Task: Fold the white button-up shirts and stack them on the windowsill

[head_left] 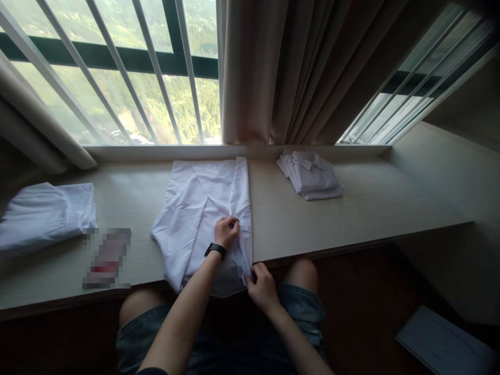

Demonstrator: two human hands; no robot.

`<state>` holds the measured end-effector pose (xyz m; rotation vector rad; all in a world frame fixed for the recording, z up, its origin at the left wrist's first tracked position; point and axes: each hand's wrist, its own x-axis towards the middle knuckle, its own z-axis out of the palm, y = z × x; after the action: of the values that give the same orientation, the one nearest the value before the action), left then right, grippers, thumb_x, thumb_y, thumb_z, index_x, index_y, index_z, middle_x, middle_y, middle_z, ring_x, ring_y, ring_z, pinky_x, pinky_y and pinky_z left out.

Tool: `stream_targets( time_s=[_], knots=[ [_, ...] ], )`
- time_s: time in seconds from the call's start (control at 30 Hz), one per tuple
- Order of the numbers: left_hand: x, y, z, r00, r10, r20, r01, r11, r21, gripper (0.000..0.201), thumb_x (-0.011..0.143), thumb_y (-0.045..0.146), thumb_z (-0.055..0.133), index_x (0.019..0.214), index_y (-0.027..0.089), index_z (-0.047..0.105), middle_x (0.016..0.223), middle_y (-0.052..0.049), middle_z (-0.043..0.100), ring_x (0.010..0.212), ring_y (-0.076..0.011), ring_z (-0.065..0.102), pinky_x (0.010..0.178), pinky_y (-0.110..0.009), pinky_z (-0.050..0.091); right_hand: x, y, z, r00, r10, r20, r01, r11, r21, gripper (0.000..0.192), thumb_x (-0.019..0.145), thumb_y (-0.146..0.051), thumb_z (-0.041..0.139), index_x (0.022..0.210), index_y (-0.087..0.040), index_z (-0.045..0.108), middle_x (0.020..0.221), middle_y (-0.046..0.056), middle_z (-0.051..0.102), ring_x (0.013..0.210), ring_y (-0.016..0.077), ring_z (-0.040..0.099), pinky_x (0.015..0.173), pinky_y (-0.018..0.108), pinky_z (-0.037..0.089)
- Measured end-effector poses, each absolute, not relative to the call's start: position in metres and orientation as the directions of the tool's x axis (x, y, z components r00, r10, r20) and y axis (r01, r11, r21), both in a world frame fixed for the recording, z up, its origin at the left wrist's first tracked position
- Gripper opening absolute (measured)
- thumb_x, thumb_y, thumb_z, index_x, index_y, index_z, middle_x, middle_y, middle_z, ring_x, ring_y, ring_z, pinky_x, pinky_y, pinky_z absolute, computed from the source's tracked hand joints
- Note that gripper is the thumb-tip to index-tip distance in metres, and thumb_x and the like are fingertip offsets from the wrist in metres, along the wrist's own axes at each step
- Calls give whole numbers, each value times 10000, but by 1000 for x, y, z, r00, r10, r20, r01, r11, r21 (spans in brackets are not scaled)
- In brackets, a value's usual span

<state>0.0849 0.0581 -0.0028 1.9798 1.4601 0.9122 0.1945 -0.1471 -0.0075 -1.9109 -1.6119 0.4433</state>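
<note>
- Where the long pale shelf [351,208] runs under the window [117,78], a white shirt [195,208] lies flat, with its bottom end hanging a little over the front edge.
- The shirt is thin, creased, and partly folded, with a straight strip down its right side.
- The left hand [225,231], with a black watch [215,249] on its wrist, is curled and pinches the cloth near that strip.
- The right hand [261,284] pinches the shirt's bottom right corner with its fingers close together.
- A pile of folded white shirts [310,174] sits further right, well apart.
- Another white cloth [42,213] lies far left.
</note>
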Motion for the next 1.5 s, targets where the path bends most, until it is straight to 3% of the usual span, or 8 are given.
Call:
stream_targets(
  time_s=[0.3, 0.4, 0.6, 0.8, 1.07, 1.2, 1.3, 1.5],
  knots=[
    [82, 58, 3, 236, 961, 145, 650, -267, 712, 242, 806, 178, 542, 908, 210, 759, 859, -46, 722, 869, -187, 650, 865, -301, 496, 179, -171, -14, 87, 978, 188, 918, -5, -397, 180, 856, -65, 458, 868, -190, 586, 848, 54, 607, 649, 156, 591, 578, 237, 397],
    [78, 63, 10, 312, 943, 117, 654, -302, 694, 211, 771, 157, 587, 881, 209, 760, 794, -33, 700, 814, -184, 643, 832, -296, 506, 179, -183, -18, -18, 994, 106, 818, 76, -570, 103, 847, -128, 524, 864, -205, 590, 806, 21, 611, 646, 145, 584, 616, 235, 419],
    [77, 47, 28, 302, 912, 277, 726, -408, 553, 415, 857, 287, 607, 1259, 203, 665, 1336, -137, 576, 1257, -301, 519, 1091, -462, 398, 196, -174, -38, 544, 837, -63, 248, -232, -941, 414, 863, -593, 573, 923, -186, 620, 894, 72, 684, 819, 202, 633, 743, 295, 495],
    [82, 6, 11, 526, 817, 236, 749, -577, 326, 462, 963, 370, 487, 1418, 307, 540, 1560, -63, 409, 1473, -346, 271, 1161, -573, 282, 203, -148, -47, 289, 909, -300, -75, -291, -954, 542, 657, -692, 730, 712, -161, 639, 694, 55, 678, 678, 204, 613, 630, 287, 457],
    [56, 16, 13, 481, 842, 243, 775, -538, 332, 475, 908, 435, 580, 1369, 319, 590, 1544, -59, 433, 1353, -294, 445, 1108, -478, 383, 209, -167, -43, 382, 890, -248, 167, -331, -929, 435, 751, -615, 659, 773, -182, 636, 695, 52, 681, 659, 219, 637, 625, 296, 467],
    [48, 17, 9, 484, 840, 246, 774, -542, 327, 461, 954, 434, 512, 1395, 313, 567, 1519, -64, 467, 1434, -288, 362, 1190, -500, 273, 224, -127, -9, 532, 847, -26, 430, -296, -853, 351, 836, -561, 581, 835, -210, 576, 704, 31, 660, 659, 205, 630, 657, 295, 472],
    [47, 15, 7, 492, 835, 246, 766, -550, 334, 456, 959, 435, 502, 1392, 307, 566, 1498, -65, 491, 1446, -285, 350, 1207, -513, 238, 229, -47, 29, 412, 905, 107, 586, -173, -792, 301, 874, -505, 549, 913, -211, 596, 788, 42, 695, 722, 196, 656, 690, 275, 478],
    [44, 17, 11, 464, 845, 268, 743, -535, 403, 461, 946, 417, 522, 1390, 302, 565, 1523, -65, 464, 1451, -290, 345, 1198, -530, 268, 210, 167, 78, 285, 958, -17, 906, -275, -321, 310, 967, -363, 430, 1091, -195, 660, 1055, 130, 724, 993, 250, 691, 844, 323, 492]
  ],
)
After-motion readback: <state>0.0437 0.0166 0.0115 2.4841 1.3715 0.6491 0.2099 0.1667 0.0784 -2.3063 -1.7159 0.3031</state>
